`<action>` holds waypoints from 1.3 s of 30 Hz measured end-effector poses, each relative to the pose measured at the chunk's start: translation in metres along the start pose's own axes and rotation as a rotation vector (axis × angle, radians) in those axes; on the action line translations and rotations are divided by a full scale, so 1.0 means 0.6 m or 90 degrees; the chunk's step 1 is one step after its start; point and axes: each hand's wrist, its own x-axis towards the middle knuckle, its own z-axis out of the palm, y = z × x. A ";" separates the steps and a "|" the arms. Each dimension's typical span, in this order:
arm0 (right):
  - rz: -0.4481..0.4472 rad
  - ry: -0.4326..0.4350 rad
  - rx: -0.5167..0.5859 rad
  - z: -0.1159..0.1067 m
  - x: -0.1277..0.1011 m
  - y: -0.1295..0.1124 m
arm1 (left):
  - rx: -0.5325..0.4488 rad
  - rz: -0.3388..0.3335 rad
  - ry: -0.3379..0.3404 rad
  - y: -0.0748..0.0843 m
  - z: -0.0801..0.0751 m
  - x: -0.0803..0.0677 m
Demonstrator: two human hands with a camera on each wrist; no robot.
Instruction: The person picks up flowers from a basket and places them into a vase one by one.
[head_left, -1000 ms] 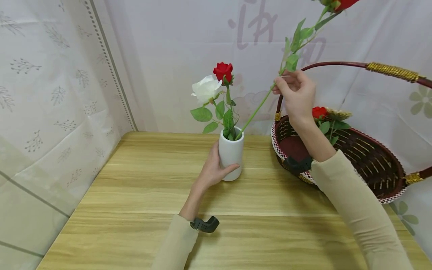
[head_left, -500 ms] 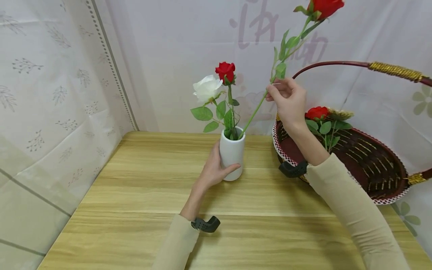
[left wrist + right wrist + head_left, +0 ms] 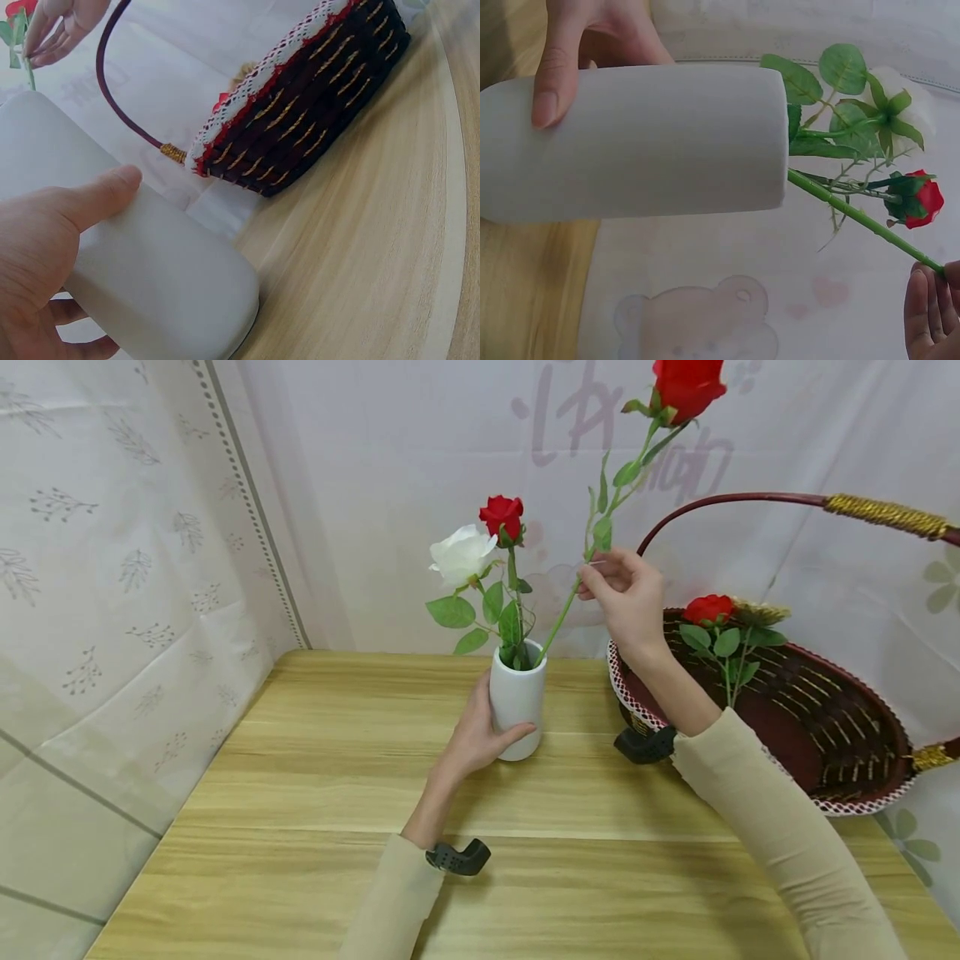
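On the wooden table (image 3: 300, 793), the left hand (image 3: 472, 739) wraps the white vase (image 3: 516, 702) while right hand (image 3: 626, 602) fingertips pinch the rose stem (image 3: 558, 620).

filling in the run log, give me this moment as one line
left hand: grips white ceramic vase | right hand: pinches long-stemmed red rose, stem end in vase | vase: white rose, short red rose | right: dark woven basket
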 end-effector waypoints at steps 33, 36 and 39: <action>0.035 -0.069 -0.035 0.019 -0.040 0.036 | 0.006 0.016 0.004 -0.003 0.001 0.001; 0.040 -0.072 -0.039 0.022 -0.043 0.038 | 0.008 0.014 0.005 -0.002 0.000 0.001; 0.044 -0.070 -0.040 0.024 -0.045 0.038 | 0.007 0.014 0.006 -0.002 0.000 0.001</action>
